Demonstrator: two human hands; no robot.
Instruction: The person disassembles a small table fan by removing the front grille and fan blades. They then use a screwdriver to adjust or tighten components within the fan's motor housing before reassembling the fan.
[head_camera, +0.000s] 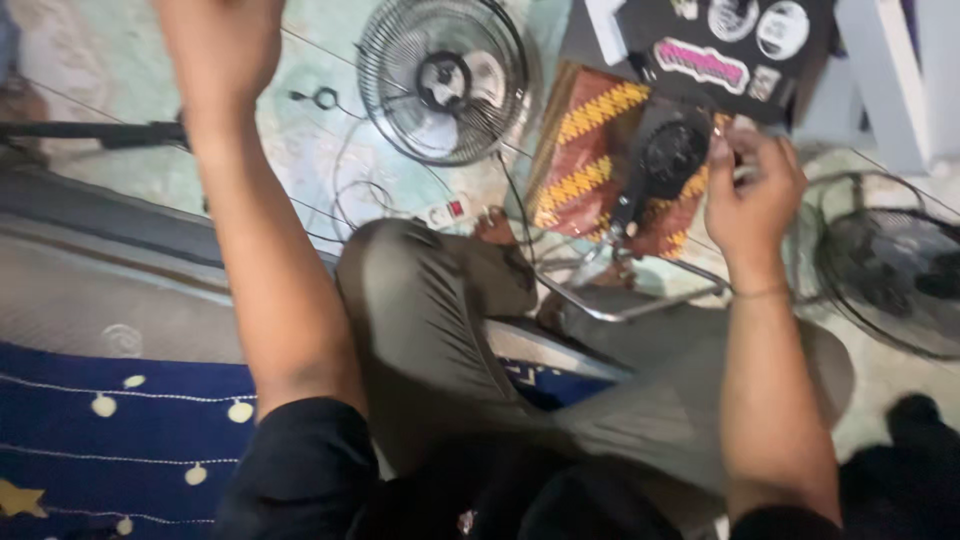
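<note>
Fan motor housing (668, 158), black and round with a stem running down-left toward a metal stand frame (640, 300), sits on patterned red-and-yellow cloth (580, 150), just left of the right hand (752, 195), whose fingers curl as if pinching something too blurred to identify. The left hand (222, 45) is raised, cut off by the frame's top edge, well apart; its grip cannot be told. A fan grille (445, 80) lies between them.

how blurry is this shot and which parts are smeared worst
Head view: motion blur throughout; the right hand and the small part it pinches are smeared, the left hand is soft and cropped at the top edge; the standing fan stays fairly readable; flat, even light.
</note>
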